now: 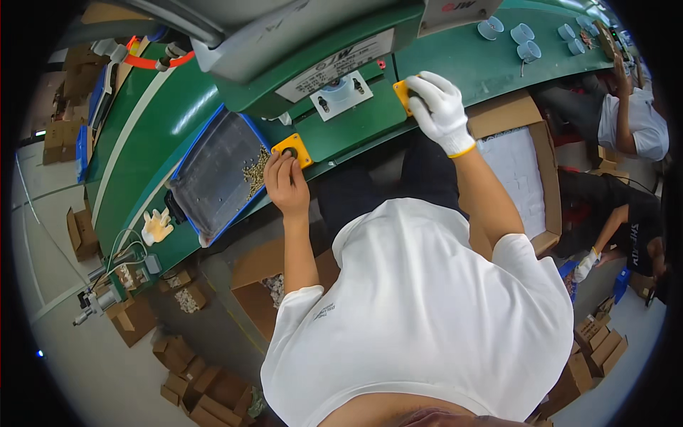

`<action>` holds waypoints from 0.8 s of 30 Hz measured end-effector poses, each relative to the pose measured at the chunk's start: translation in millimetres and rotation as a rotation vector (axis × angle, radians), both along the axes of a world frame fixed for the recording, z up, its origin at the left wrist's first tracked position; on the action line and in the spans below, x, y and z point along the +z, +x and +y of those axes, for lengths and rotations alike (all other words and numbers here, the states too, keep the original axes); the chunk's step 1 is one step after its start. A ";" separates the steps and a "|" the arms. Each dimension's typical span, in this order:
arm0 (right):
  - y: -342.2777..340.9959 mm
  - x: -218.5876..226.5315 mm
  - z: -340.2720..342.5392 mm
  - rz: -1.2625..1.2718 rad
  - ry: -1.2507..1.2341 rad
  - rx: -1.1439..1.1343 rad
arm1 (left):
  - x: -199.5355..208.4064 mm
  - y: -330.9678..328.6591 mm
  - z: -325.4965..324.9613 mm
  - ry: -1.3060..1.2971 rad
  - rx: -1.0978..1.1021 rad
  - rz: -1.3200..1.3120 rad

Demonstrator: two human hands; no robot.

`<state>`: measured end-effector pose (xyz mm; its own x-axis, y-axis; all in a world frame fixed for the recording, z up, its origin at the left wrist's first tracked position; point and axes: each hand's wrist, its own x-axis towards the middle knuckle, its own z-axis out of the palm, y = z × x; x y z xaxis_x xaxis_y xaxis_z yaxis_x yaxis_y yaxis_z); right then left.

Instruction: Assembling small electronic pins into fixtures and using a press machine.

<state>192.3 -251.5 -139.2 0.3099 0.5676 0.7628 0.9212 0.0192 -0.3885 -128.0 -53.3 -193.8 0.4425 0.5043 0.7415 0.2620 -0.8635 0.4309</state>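
Observation:
My bare left hand (288, 185) lies with its fingers stretched onto the dark round button of a yellow button box (304, 151) at the front of the green machine. On the right, my right hand (441, 110), in a white knit glove, reaches over a second yellow button box (400, 96). Its fingers are apart and hide most of that button. Between the two boxes sits a pale metal fixture plate (343, 98) with dark clamps and a translucent round part (338, 91), partly hidden by the machine head (313, 64).
Left of my left hand, a blue-edged tray (213, 178) holds small brass-coloured parts (255, 174). A loose glove (156, 226) lies nearby. An open carton (548, 178) stands at my right. Translucent cups (523, 33) stand on the green bench; two people work on the right.

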 end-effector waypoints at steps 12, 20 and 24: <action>-11.6 38.4 13.2 0.058 -0.108 0.019 | -4.2 4.9 17.6 0.124 0.043 0.055; -88.5 223.9 -30.1 0.233 0.026 0.992 | -9.8 -8.2 14.7 0.115 0.064 0.038; -110.6 246.2 -39.6 0.227 -0.010 1.095 | -1.9 13.5 11.0 0.058 -0.035 -0.027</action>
<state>81.7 -291.2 107.0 -0.2294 0.6250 0.7462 0.3163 0.7728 -0.5501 -114.5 -42.3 -195.7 0.4386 0.4443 0.7812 0.2199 -0.8959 0.3861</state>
